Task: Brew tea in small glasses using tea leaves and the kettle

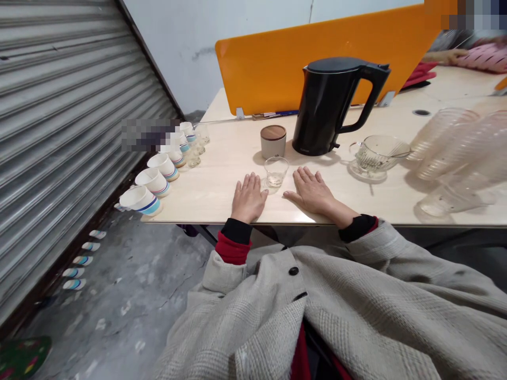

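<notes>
My left hand (pixel 249 199) lies flat on the table near its front edge, fingers stretched out and holding nothing. To its right, my right hand (pixel 311 191) also rests palm down with fingers extended. Between and just beyond the two hands stands a small clear cup (pixel 276 171), upright, with what looks like a little clear liquid in the bottom. Behind that cup is a light grey canister (pixel 273 145) with a wooden lid. A black electric kettle (pixel 322 108) stands farther back, its handle pointing right. A glass cup on a saucer (pixel 374 155) sits right of my right hand.
Several paper cups (pixel 152 180) line the table's left end, with small clear cups beside them. Stacked clear plastic cups (pixel 451 145) lie at the right. An orange divider (pixel 261 76) crosses the back. Another person's hand (pixel 451 56) shows at the far right.
</notes>
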`<state>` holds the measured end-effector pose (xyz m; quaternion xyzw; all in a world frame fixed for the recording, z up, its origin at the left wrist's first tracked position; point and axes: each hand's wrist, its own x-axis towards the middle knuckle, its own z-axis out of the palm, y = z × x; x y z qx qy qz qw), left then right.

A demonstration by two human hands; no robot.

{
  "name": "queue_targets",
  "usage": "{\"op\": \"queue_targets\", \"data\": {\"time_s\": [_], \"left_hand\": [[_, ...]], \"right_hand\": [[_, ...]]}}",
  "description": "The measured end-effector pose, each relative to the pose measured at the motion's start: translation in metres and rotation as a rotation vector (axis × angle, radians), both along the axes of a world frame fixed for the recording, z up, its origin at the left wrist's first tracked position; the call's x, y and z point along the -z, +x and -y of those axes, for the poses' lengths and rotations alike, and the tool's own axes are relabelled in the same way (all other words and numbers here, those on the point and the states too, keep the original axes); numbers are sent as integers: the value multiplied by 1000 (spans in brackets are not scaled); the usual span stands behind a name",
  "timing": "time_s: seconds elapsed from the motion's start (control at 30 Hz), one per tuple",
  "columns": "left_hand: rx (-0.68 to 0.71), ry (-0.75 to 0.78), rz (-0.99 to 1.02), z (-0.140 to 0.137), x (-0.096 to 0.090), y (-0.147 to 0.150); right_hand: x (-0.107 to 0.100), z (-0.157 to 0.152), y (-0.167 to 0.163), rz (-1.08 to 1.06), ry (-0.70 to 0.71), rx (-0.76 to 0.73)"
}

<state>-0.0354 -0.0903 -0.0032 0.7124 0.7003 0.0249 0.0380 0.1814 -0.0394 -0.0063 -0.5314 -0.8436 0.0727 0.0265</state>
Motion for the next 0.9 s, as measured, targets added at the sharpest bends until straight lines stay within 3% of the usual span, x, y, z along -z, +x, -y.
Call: {"op": "queue_targets", "data": {"time_s": [0.9], "left_hand": [[9,-3,4,-1,0,0]], "right_hand": [[1,1,2,-6,19,-9]]}}
